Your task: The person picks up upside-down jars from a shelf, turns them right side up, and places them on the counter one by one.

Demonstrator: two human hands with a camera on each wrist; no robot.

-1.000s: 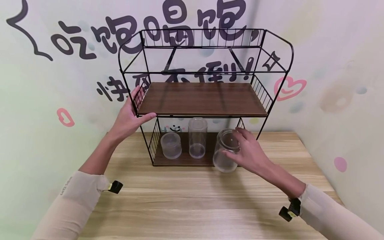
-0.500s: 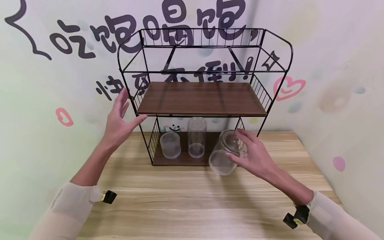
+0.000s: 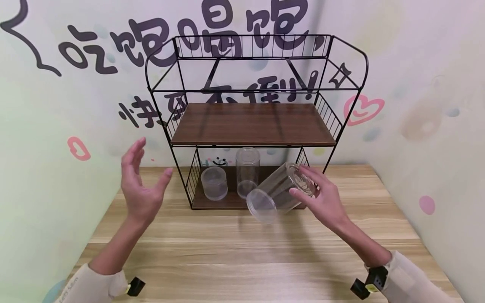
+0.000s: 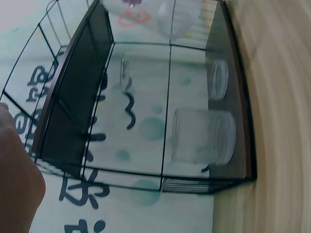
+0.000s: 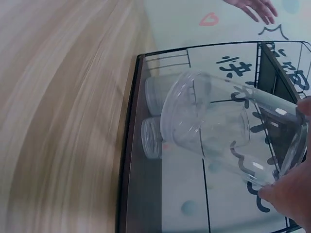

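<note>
My right hand (image 3: pixel 322 198) grips one end of a large clear jar (image 3: pixel 278 191) between thumb and fingers. The jar is tilted steeply, its wide end low and to the left, in front of the rack's lower level. In the right wrist view the jar (image 5: pixel 218 126) is see-through and nothing shows inside it. My left hand (image 3: pixel 142 193) is held in the air left of the rack, fingers spread and holding nothing. A short clear jar (image 3: pixel 214 183) and a tall clear jar (image 3: pixel 248 164) stand on the lower shelf (image 3: pixel 223 205).
A black wire rack (image 3: pixel 246 145) with a brown middle shelf board (image 3: pixel 251 124) stands on the wooden table (image 3: pixel 227 256) against the wall. Its top level is an open frame. Dark lettering (image 3: pixel 223 44) covers the wall behind.
My left hand has let go of the rack's left side and moved down and left. My right hand has tilted the large jar from nearly upright, swinging its wide end leftward.
</note>
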